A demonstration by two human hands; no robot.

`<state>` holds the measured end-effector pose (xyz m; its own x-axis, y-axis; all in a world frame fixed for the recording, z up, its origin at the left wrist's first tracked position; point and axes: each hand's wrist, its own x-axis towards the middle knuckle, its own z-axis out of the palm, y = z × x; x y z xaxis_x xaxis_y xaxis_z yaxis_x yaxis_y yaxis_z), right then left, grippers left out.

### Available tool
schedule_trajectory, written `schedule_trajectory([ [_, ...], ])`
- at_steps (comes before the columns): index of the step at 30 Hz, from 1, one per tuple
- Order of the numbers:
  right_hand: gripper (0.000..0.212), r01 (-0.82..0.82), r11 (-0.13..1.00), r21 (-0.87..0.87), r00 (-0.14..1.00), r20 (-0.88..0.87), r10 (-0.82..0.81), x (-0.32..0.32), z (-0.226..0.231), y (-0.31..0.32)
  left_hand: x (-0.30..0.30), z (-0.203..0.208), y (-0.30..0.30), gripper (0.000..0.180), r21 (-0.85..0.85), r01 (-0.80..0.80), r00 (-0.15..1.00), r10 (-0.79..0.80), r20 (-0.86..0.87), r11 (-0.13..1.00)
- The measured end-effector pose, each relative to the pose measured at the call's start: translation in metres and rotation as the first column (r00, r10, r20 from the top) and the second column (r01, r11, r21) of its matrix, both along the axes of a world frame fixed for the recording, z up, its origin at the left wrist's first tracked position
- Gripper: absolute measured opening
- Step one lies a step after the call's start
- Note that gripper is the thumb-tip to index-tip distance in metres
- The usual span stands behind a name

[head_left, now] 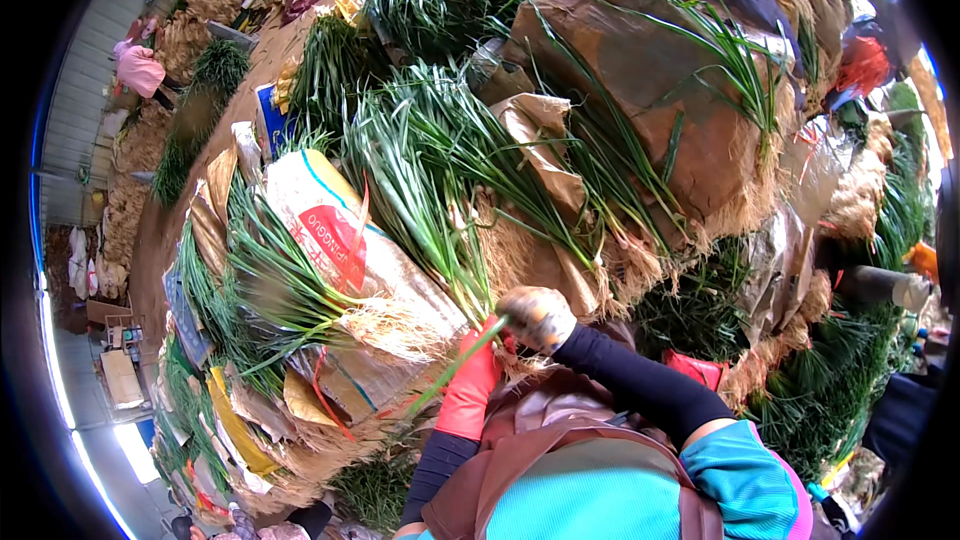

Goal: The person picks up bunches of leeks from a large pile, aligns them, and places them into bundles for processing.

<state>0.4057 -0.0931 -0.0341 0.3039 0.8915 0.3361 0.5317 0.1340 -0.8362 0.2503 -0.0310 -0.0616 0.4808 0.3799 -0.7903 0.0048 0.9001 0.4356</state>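
Observation:
My left hand, in a red glove, is closed around the root end of a bunch of green onions whose long leaves fan out away from me. Against it, my right hand, in a pale patterned glove, has its fingers pinched on a single green onion stalk that slants down to the left across the red glove. Pale roots show just under both hands. A separate bunch of green onions lies to the left on a white printed sack, its stringy roots pointing at my left hand.
Large brown paper sheets cover part of the heap ahead, with loose green onions on top. More root-edged piles stand at the right. A person in pink bends over plants at the far left. A red object lies beside my right forearm.

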Motion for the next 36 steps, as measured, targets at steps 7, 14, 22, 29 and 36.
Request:
schedule_trajectory([
  [7,0.021,-0.279,0.951,-0.137,-0.219,-0.955,-0.202,-0.033,-0.097,-0.008,0.003,0.038,-0.018,0.026,-0.175,0.137,0.892,-0.045,0.449,0.975],
  [14,0.020,-0.350,0.865,-0.359,0.516,-0.845,-0.142,-0.021,-0.054,-0.029,-0.018,0.024,-0.031,0.024,-0.297,0.200,0.916,-0.071,0.395,0.934],
  [22,0.029,0.033,0.467,-0.883,0.966,0.148,0.211,0.038,-0.048,-0.117,-0.016,0.043,-0.027,0.050,-0.006,0.156,0.892,-0.138,0.430,0.988],
  [29,0.027,0.467,0.698,-0.543,0.861,0.459,-0.220,0.092,-0.026,-0.051,0.011,0.013,-0.016,0.038,-0.092,0.223,0.916,-0.177,0.361,0.970],
  [36,0.034,-0.050,0.835,-0.548,0.960,-0.257,-0.112,0.054,0.007,-0.022,0.044,0.027,-0.029,0.024,0.012,0.235,0.927,-0.228,0.298,0.972],
])
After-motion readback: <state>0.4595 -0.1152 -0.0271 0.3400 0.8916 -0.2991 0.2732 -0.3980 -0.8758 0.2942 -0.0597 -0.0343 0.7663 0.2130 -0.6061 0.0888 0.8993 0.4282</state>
